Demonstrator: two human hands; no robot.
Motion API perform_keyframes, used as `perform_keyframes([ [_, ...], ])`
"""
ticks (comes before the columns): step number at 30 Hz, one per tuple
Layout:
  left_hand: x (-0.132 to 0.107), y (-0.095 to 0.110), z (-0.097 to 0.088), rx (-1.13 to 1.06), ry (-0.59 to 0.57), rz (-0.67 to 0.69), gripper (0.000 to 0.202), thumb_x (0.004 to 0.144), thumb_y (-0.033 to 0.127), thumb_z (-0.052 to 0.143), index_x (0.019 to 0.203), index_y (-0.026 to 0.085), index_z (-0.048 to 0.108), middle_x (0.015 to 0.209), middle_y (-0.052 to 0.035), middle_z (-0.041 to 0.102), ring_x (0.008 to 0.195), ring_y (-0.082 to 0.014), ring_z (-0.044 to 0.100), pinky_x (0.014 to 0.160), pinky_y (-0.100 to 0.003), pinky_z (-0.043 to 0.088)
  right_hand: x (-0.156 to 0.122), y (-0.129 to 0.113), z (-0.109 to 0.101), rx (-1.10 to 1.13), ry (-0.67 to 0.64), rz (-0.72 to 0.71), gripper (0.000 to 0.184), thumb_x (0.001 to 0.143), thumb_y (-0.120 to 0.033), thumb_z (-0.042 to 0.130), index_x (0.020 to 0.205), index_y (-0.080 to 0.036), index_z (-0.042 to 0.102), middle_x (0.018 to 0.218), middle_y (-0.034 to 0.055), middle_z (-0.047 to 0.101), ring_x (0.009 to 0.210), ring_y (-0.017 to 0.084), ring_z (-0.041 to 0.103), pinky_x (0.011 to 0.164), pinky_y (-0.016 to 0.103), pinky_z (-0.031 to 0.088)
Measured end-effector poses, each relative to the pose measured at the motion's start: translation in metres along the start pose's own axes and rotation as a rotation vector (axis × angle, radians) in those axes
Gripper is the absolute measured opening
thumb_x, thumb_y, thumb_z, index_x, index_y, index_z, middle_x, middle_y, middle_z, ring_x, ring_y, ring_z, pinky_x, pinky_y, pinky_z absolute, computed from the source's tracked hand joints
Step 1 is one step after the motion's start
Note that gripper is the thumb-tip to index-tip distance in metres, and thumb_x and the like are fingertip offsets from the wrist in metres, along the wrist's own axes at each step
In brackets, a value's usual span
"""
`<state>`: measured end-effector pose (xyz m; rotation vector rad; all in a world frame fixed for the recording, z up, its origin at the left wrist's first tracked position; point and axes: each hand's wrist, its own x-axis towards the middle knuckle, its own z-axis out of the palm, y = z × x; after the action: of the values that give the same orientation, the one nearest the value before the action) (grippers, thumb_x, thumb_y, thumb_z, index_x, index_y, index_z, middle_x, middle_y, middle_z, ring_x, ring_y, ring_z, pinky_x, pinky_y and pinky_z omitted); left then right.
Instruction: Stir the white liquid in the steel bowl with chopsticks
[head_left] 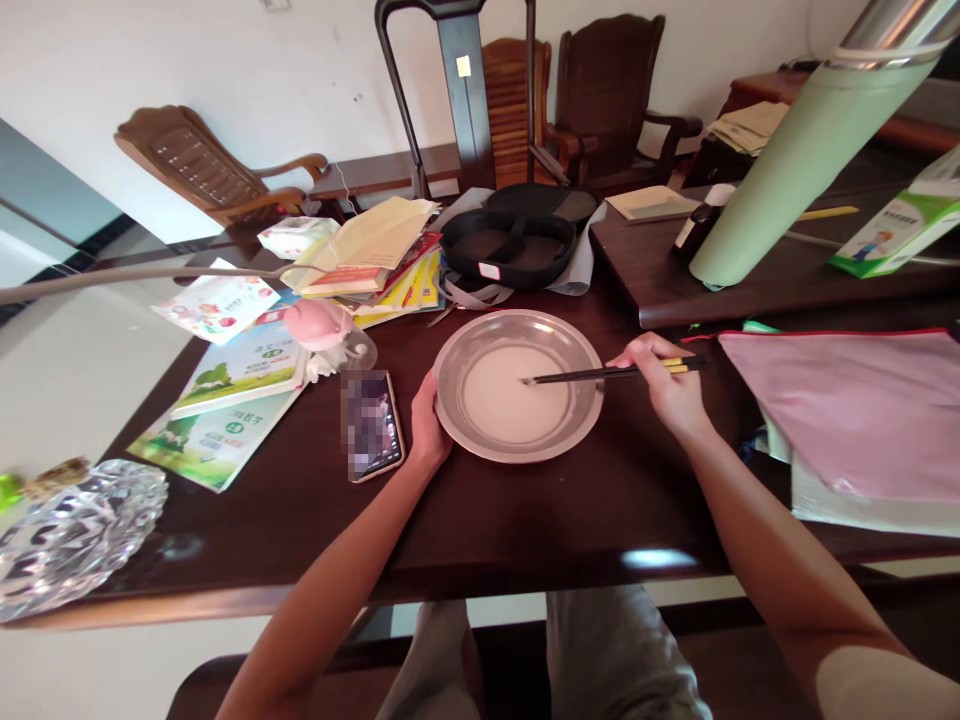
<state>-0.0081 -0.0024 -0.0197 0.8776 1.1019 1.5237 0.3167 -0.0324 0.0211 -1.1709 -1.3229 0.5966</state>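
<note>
A round metal pan (581,352) with a thin pale liquid in it sits on the dark wooden table (525,520). My left hand (425,425) is closed on the pan's left rim. My right hand (670,385) grips a pair of dark chopsticks (592,375), whose tips dip into the liquid near the pan's middle.
A phone (371,423) lies left of the pan. Books (240,385), a pink gadget (322,328) and a glass ashtray (75,535) sit further left. A black case (510,245) lies behind the pan. A pink folder (855,410), a green flask (810,150) and a box (900,230) occupy the right.
</note>
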Motion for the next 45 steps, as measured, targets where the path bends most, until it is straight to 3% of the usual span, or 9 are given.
perform_keyframes([
  [3, -0.001, 0.001, 0.001, -0.001, -0.006, -0.003, 0.05, 0.083, 0.066, 0.089, 0.106, 0.022, 0.089, 0.126, -0.0095, 0.091, 0.133, -0.0408, 0.079, 0.114, -0.048, 0.064, -0.001, 0.0, 0.001, 0.094, 0.013, 0.029, 0.065, 0.097, -0.086, 0.077, 0.067, -0.029, 0.073, 0.068, 0.0024, 0.073, 0.067, 0.024, 0.074, 0.074, 0.042, 0.064],
  [9, 0.0, 0.0, 0.0, -0.016, -0.01, -0.016, 0.05, 0.081, 0.066, 0.09, 0.107, 0.023, 0.089, 0.125, -0.0099, 0.091, 0.131, -0.0393, 0.08, 0.113, -0.047, 0.064, -0.005, -0.002, 0.011, -0.016, -0.24, -0.092, 0.054, 0.098, -0.082, 0.079, 0.079, -0.032, 0.085, 0.085, 0.0064, 0.085, 0.084, 0.029, 0.079, 0.082, 0.047, 0.064],
  [15, 0.0, 0.001, 0.0, -0.003, -0.019, -0.013, 0.052, 0.082, 0.066, 0.088, 0.11, 0.023, 0.09, 0.123, -0.0099, 0.091, 0.132, -0.0405, 0.079, 0.113, -0.049, 0.064, 0.0, 0.003, 0.0, 0.065, 0.033, -0.018, 0.061, 0.099, -0.083, 0.077, 0.069, -0.03, 0.076, 0.071, 0.0023, 0.075, 0.072, 0.025, 0.075, 0.077, 0.045, 0.063],
  [17, 0.0, 0.001, 0.001, -0.004, -0.016, -0.021, 0.052, 0.081, 0.066, 0.088, 0.11, 0.023, 0.089, 0.124, -0.0098, 0.091, 0.132, -0.0409, 0.079, 0.114, -0.049, 0.064, -0.001, 0.003, 0.0, 0.135, 0.043, 0.01, 0.064, 0.098, -0.084, 0.078, 0.065, -0.029, 0.072, 0.066, 0.0011, 0.07, 0.065, 0.023, 0.072, 0.073, 0.042, 0.063],
  [23, 0.0, 0.002, 0.001, 0.013, -0.02, -0.01, 0.048, 0.083, 0.066, 0.087, 0.107, 0.023, 0.088, 0.12, -0.0094, 0.091, 0.133, -0.0405, 0.079, 0.114, -0.048, 0.064, -0.005, -0.001, 0.011, -0.018, -0.25, -0.048, 0.058, 0.097, -0.086, 0.077, 0.077, -0.032, 0.083, 0.082, 0.0056, 0.084, 0.083, 0.028, 0.079, 0.083, 0.047, 0.065],
  [26, 0.0, 0.002, 0.001, 0.017, -0.026, -0.008, 0.05, 0.084, 0.066, 0.087, 0.109, 0.023, 0.088, 0.121, -0.0097, 0.091, 0.133, -0.0402, 0.079, 0.114, -0.048, 0.064, -0.003, -0.001, 0.007, -0.063, -0.152, -0.051, 0.056, 0.097, -0.086, 0.077, 0.077, -0.033, 0.082, 0.082, 0.0047, 0.083, 0.085, 0.03, 0.079, 0.085, 0.05, 0.065],
  [31, 0.0, 0.001, -0.001, 0.009, -0.02, -0.017, 0.049, 0.083, 0.066, 0.089, 0.108, 0.024, 0.089, 0.119, -0.0084, 0.091, 0.132, -0.0407, 0.079, 0.113, -0.048, 0.065, -0.001, 0.002, 0.0, 0.104, 0.056, 0.033, 0.068, 0.095, -0.088, 0.077, 0.064, -0.029, 0.069, 0.065, 0.0017, 0.068, 0.063, 0.023, 0.07, 0.071, 0.042, 0.064],
  [38, 0.001, -0.001, -0.003, 0.012, -0.028, -0.011, 0.049, 0.084, 0.066, 0.089, 0.108, 0.024, 0.09, 0.125, -0.008, 0.092, 0.132, -0.0391, 0.08, 0.115, -0.047, 0.064, -0.007, -0.003, 0.013, -0.021, -0.234, -0.051, 0.059, 0.097, -0.087, 0.076, 0.076, -0.032, 0.083, 0.081, 0.0058, 0.084, 0.082, 0.029, 0.079, 0.082, 0.049, 0.065],
  [45, 0.001, -0.002, -0.002, -0.005, -0.026, -0.02, 0.049, 0.085, 0.066, 0.089, 0.11, 0.024, 0.09, 0.126, -0.0087, 0.091, 0.135, -0.0408, 0.079, 0.115, -0.048, 0.064, 0.0, 0.005, -0.001, 0.098, 0.08, -0.011, 0.063, 0.098, -0.085, 0.078, 0.066, -0.03, 0.072, 0.067, 0.0024, 0.071, 0.066, 0.025, 0.072, 0.074, 0.045, 0.064],
])
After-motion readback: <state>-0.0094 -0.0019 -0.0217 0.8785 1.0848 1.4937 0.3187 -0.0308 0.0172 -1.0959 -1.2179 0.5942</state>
